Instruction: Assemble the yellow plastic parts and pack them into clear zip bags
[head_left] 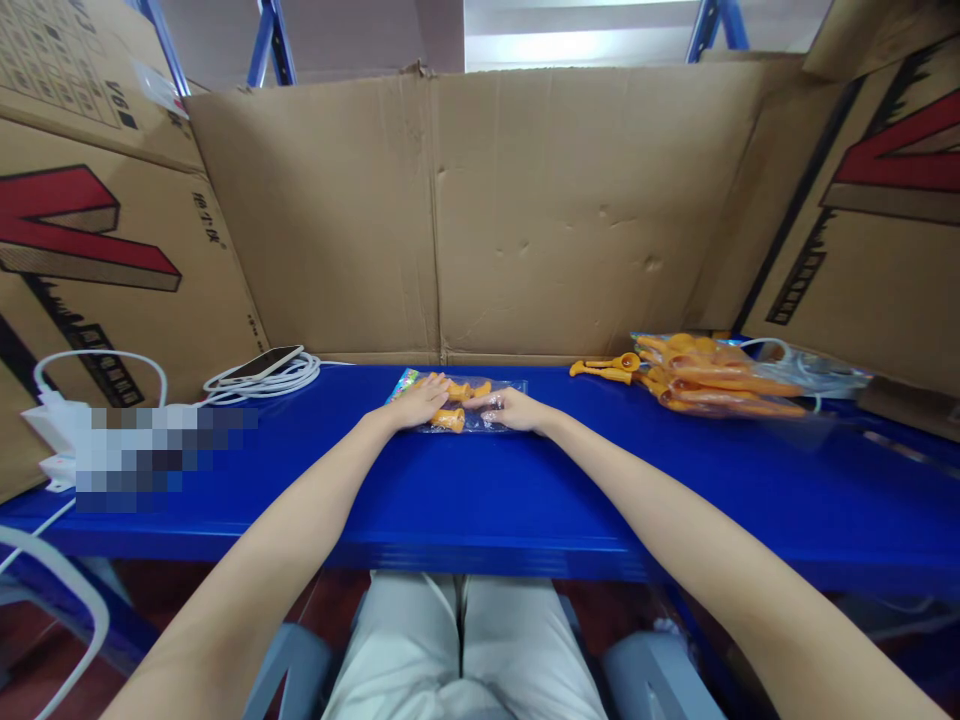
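Currently I see one person seated at a blue surface (480, 490), both hands on a clear bag (512, 386) w/ orange plastic pcs (448, 420) inside. Bag lies flat, straight ahead of the person, & has a multicolored strip (406, 380) at its left end. Left hand (421, 404) is spread palm-down over the bag's left part, fingers extended, not gripping. Right hand (516, 408) is at the bag's right part, thumb & fingers apart over the film; can't tell if it's pinching anything.

Well right of the bag: a heap of bagged orange parts (697, 372), w/ a couple of loose orange pcs (606, 369) on the side nearer the bag. Well left of the bag: a phone (264, 364) on a coil of white cable (289, 380), then, farther left, a white plug (54, 400) beside a pixelated patch. Behind the bag, a cardboard panel (562, 220) stands upright; printed boxes w/ red lettering flank it, one (97, 215) far left of the bag, one (892, 220) far right. Person's lt.-colored trousers (465, 650) show on the near side of the bag, below the surface edge.
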